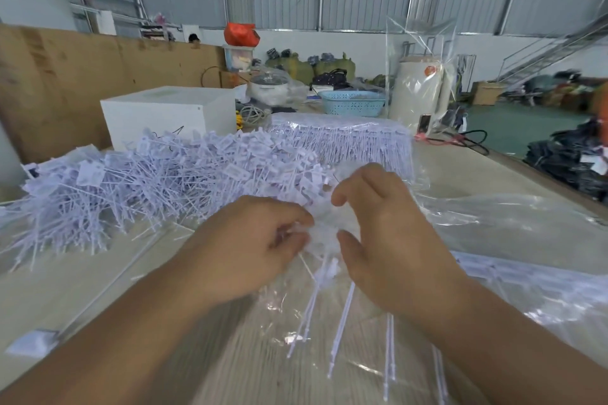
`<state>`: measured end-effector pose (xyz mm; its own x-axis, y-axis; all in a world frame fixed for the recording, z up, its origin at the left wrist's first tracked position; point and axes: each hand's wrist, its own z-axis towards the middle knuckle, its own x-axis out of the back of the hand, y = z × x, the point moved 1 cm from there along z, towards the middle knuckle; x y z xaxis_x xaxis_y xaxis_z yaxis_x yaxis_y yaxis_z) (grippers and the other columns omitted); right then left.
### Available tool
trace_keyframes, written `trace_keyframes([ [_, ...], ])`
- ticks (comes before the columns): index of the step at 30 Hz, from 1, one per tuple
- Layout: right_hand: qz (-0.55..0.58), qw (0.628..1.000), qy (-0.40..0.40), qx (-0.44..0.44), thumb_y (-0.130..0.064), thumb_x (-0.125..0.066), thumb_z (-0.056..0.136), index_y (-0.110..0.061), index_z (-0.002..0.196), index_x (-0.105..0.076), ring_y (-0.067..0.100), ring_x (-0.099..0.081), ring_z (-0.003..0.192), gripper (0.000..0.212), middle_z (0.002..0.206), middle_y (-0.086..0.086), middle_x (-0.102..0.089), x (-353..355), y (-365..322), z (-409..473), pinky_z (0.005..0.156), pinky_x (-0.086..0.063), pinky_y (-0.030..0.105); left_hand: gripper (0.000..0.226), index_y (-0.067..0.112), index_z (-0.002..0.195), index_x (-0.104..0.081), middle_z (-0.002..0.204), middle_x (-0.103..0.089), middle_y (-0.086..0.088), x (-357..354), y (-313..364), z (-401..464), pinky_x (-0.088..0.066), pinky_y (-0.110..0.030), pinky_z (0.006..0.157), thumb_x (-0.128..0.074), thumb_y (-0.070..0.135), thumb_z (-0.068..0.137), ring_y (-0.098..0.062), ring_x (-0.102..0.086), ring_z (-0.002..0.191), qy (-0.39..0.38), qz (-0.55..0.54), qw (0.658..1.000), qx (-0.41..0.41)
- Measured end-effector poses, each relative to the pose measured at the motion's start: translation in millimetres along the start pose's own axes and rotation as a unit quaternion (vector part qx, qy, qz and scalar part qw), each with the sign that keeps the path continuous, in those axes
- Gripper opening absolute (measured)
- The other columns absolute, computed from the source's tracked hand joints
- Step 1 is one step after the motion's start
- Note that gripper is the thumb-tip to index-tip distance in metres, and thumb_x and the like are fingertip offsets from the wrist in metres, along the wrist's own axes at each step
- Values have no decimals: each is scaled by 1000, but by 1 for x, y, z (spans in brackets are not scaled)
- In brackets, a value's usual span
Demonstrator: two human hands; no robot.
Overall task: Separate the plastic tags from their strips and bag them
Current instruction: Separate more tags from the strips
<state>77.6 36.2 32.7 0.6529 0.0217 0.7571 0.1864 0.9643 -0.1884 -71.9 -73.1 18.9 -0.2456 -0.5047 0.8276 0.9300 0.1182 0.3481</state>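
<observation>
From the head view, a tangle risk is seen — the long tails hanging from the bunch of tags (324,240) could be snagged on the clear bag (493,217) beneath, or tags could be dropped if the strip is twisted too hard. The bunch is held above the table (82,279), just in front of the loose pile (131,187). It is pinched by the left hand (250,240) with curled fingers — and gripped from the other side by the right hand (381,227).
</observation>
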Motion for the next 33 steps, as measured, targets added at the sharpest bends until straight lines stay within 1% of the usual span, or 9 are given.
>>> trace_keyframes([
  [3,47,995,-92,7,-21,-61,83,-28,84,-54,12,-53,68,10,74,-11,-54,6,-8,-5,63,-47,32,12,33,95,-67,67,-65,11,-1,-2,2,-51,-29,64,-59,26,92,-6,-61,62,102,-32,994,17],
  [5,10,977,-213,-17,-32,-49,90,-23,70,-46,10,-47,56,22,62,-6,-48,1,-11,-10,56,-44,29,8,34,93,-63,55,-58,10,2,-2,2,-43,-23,52,-56,30,90,-8,-54,50,155,-47,986,31],
  [7,-73,958,-269,-67,-27,-44,94,-19,70,-45,17,-50,64,25,67,-5,-43,-5,-4,-11,58,-42,28,14,38,95,-58,53,-56,10,4,-1,1,-37,-21,46,-50,35,85,-8,-50,45,181,-67,980,51],
  [13,-169,948,-258,-75,-24,-41,98,-23,104,-51,20,-46,104,12,92,-6,-32,-12,26,-3,84,-45,31,14,34,87,-54,52,-58,6,7,4,0,-44,-30,47,-46,34,77,-9,-50,43,173,-63,981,67],
  [19,-89,954,-261,-117,-27,-47,92,-24,101,-49,16,-45,80,10,95,-6,-52,-22,33,-5,67,-35,27,9,33,85,-57,55,-59,7,6,6,0,-47,-31,49,-54,27,80,-9,-53,46,154,-48,984,80],
  [23,-82,964,-242,-75,-17,-50,90,-25,93,-49,17,-49,86,8,90,-6,-48,-23,29,0,68,-38,26,19,35,95,-61,81,-61,20,3,9,1,-45,-15,67,-54,27,79,1,-57,79,160,-38,984,66],
  [26,-88,969,-230,-34,-15,-50,91,-22,98,-54,20,-55,97,11,98,-3,-57,-26,25,0,76,-49,31,37,25,109,-64,103,-59,15,0,10,0,-35,-3,81,-61,3,80,0,-54,94,130,4,991,12],
  [30,-66,975,-207,36,-19,-54,91,-20,104,-56,22,-53,105,13,104,-2,-55,-30,17,3,81,-45,29,60,21,105,-61,115,-54,6,-3,13,0,-49,-39,86,-57,-22,65,-20,-55,102,116,72,989,-62],
  [33,-31,984,-173,34,-18,-61,86,-19,116,-55,22,-50,112,31,113,-3,-56,-32,17,5,90,-42,29,51,19,93,-61,113,-53,4,-4,18,0,-50,-44,78,-57,-23,63,-22,-55,99,100,61,991,-71],
])
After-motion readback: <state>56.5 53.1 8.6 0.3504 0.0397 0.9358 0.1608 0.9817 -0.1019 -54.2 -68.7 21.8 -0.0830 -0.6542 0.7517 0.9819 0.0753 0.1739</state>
